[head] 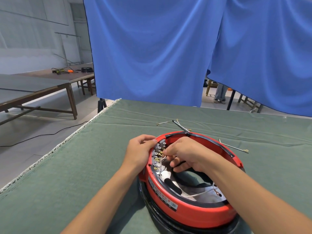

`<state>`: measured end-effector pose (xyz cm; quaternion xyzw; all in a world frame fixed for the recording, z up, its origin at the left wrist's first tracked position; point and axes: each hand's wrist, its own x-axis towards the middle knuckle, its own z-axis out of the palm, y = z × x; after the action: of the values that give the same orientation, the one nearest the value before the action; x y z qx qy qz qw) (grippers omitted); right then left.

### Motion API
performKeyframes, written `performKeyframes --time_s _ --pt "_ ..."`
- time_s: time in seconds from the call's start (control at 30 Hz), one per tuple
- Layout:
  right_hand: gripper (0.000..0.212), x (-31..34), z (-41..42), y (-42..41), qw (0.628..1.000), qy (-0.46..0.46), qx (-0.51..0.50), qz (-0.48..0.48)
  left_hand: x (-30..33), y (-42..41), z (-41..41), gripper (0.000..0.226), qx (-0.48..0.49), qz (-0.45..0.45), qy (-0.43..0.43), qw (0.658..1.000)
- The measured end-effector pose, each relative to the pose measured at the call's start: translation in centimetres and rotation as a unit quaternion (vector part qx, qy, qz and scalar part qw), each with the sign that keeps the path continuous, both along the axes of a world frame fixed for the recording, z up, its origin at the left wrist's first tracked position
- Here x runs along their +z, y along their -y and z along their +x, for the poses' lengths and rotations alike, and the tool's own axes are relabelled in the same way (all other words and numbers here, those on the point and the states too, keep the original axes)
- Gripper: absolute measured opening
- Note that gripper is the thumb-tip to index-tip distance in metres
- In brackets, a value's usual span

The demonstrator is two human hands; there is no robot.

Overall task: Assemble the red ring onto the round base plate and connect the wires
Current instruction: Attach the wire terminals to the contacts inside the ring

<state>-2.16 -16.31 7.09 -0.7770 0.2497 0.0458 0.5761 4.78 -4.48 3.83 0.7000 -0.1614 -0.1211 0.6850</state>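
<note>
- A green felt-covered table fills the lower view, with a hanging blue cloth backdrop behind its far edge.
- The glossy red plastic ring sits on the round black base plate, both on the table's near right part; the ring looks slightly tilted on the plate.
- The person's left hand grips the ring's outer left wall, fingers curled, thumb pressed on the rim.
- The right hand reaches inside the ring, fingertips pinched on a thin white wire at the row of grey terminal blocks on the ring's inner left wall.
- Another white wire with a ring lug lies inside the ring, toward its near side.
- Loose wires with brass lugs lie on the table beyond and right of the ring.
</note>
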Motion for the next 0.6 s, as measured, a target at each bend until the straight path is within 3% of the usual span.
performKeyframes --time_s 0.6 --pt "0.015 -0.46 0.36 -0.34 0.999 0.024 -0.025 0.032 -0.04 -0.09 -0.04 0.008 0.006 0.01 0.008 1.0"
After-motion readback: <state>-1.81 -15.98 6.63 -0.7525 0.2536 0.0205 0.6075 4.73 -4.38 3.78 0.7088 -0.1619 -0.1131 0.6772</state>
